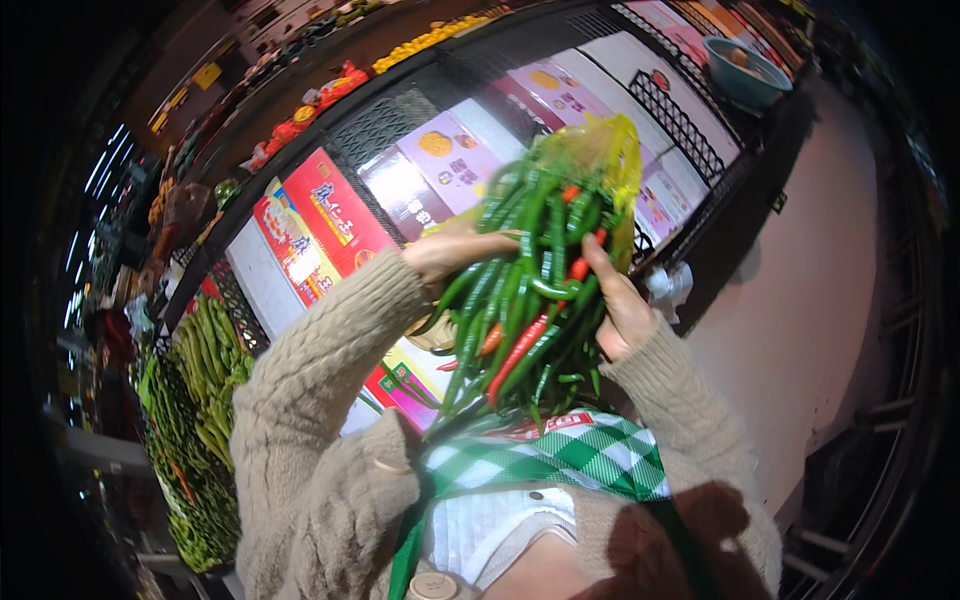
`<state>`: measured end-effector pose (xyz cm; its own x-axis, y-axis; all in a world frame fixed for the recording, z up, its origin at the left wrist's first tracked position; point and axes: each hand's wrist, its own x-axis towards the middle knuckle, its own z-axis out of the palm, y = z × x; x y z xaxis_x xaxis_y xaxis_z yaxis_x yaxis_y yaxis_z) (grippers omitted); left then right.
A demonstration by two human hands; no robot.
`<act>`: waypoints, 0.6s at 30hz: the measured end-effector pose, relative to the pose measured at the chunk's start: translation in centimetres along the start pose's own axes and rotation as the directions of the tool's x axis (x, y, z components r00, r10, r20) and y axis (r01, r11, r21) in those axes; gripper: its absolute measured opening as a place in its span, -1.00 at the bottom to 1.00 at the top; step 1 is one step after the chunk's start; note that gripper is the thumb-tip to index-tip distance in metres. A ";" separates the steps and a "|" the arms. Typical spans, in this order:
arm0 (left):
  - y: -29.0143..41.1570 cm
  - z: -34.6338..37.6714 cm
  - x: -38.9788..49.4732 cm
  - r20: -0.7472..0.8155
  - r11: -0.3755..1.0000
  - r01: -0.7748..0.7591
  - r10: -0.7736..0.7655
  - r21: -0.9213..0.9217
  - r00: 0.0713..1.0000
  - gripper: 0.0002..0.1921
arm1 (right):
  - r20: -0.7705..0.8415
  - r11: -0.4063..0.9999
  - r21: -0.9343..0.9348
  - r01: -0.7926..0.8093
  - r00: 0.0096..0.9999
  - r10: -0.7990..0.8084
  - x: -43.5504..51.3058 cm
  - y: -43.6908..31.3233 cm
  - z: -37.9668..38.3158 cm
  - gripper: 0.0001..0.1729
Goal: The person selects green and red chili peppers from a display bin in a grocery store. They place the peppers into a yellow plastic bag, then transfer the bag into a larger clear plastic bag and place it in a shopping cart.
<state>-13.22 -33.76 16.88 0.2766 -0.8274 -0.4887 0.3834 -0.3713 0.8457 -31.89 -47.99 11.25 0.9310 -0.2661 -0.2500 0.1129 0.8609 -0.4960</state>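
A large bunch of long green chili peppers [517,292], with a few red ones among them, is held up in front of my chest. My left hand [457,251] grips the bunch from the left, its thumb lying across the peppers. On the other side my right hand [619,307] clasps the bunch, thumb near a red chili pepper [517,352]. A yellow mesh or plastic bag [626,154] shows behind the peppers at their far end. Some fingers of both hands are hidden by the peppers.
Printed cardboard sheets [341,202] cover the stall counter beneath. To the left lie piles of green peppers [206,345]. Red bagged produce [307,112] and yellow fruit [431,45] line the back. A teal basin [742,82] stands at the upper right, beside the pale floor [810,247].
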 end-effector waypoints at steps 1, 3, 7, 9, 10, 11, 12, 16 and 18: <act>0.2 0.4 1.2 0.013 0.998 0.059 -0.059 0.008 0.998 -0.53 | 0.121 0.998 0.058 0.009 0.992 -0.016 -0.7 -0.2 -0.6 -0.45; 0.4 0.7 2.9 0.159 0.999 0.035 -0.035 0.001 0.987 -0.54 | 0.051 0.998 0.061 0.018 0.998 -0.021 -1.1 -0.5 -1.4 -0.40; 0.5 0.6 5.6 0.185 0.985 0.037 -0.068 0.169 0.980 -0.47 | -0.047 0.995 0.075 0.066 0.997 -0.062 -1.4 -0.7 -2.4 -0.36; 0.2 0.4 6.8 0.192 0.982 0.056 -0.091 0.181 0.977 -0.47 | -0.121 0.995 0.076 0.072 0.991 -0.062 -1.2 -0.5 -2.7 -0.35; -0.1 0.3 7.2 0.203 0.977 0.093 -0.133 0.192 0.970 -0.46 | -0.096 0.995 0.037 0.092 0.991 -0.088 -1.2 -0.4 -2.8 -0.27; -0.1 0.1 7.7 0.172 0.959 0.151 -0.194 0.238 0.966 -0.46 | -0.105 0.996 0.020 0.091 0.991 -0.089 -1.2 -0.4 -3.0 -0.25; -0.4 -0.1 8.2 0.184 0.959 0.178 -0.220 0.220 0.958 -0.51 | -0.133 0.997 0.057 0.056 0.990 -0.048 -1.1 -0.4 -3.2 -0.28; -0.8 -1.5 10.4 0.218 0.962 0.233 -0.260 0.142 0.941 -0.54 | -0.123 0.992 0.129 -0.017 0.992 0.033 0.2 -0.4 -3.6 -0.25; -0.7 -2.6 11.8 0.226 0.970 0.140 -0.185 0.198 0.956 -0.48 | -0.158 0.992 0.123 -0.018 0.987 0.037 1.5 -0.3 -3.9 -0.25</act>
<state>-7.90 -42.19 9.99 -0.0057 -0.8182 -0.5749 0.2361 -0.5597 0.7943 -31.88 -50.31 7.79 0.8680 -0.2989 -0.3965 0.1383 0.9124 -0.3852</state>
